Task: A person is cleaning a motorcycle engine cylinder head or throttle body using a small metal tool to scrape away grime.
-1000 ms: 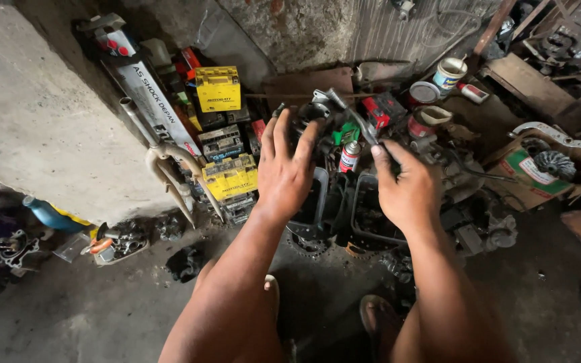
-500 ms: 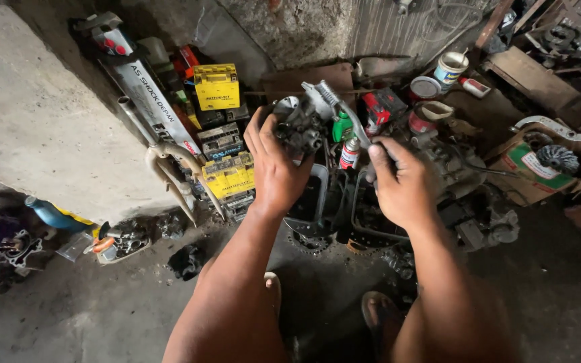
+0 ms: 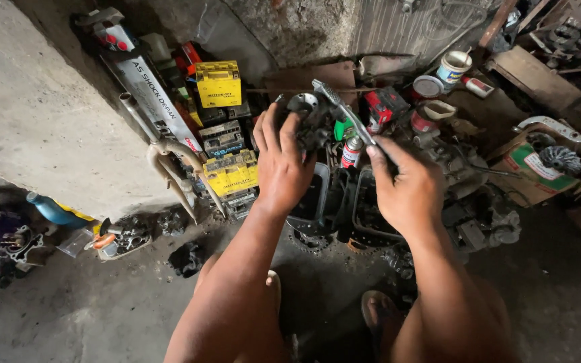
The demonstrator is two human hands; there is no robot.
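Left hand wraps its fingers over a dark, greasy engine part — a carburettor-like casting with a round silvery cap on top — and holds it up above the clutter, fingers curled closed around its near side. The right hand is closed on the handle of a metal ratchet wrench, whose shaft slants up and to the left so that its head sits right at the top of the engine part; whether the head actually touches it cannot be told.

Only the head view shows all this. Below the hands, on the concrete floor, stand two open black plastic cases side by side, with a toothed sprocket just in front of them. A red-and-white spray can stands upright between the hands. To the left, stacked against the wall, are two yellow motorcycle batteries with grey ones between them, and a bent chrome exhaust pipe leaning beside a long silver shock-absorber box. Further right sit a white paint tin and a cardboard box holding a finned metal wheel. A blue bottle lies at the far left — well apart from the hands. The person's sandalled feet show at the bottom.
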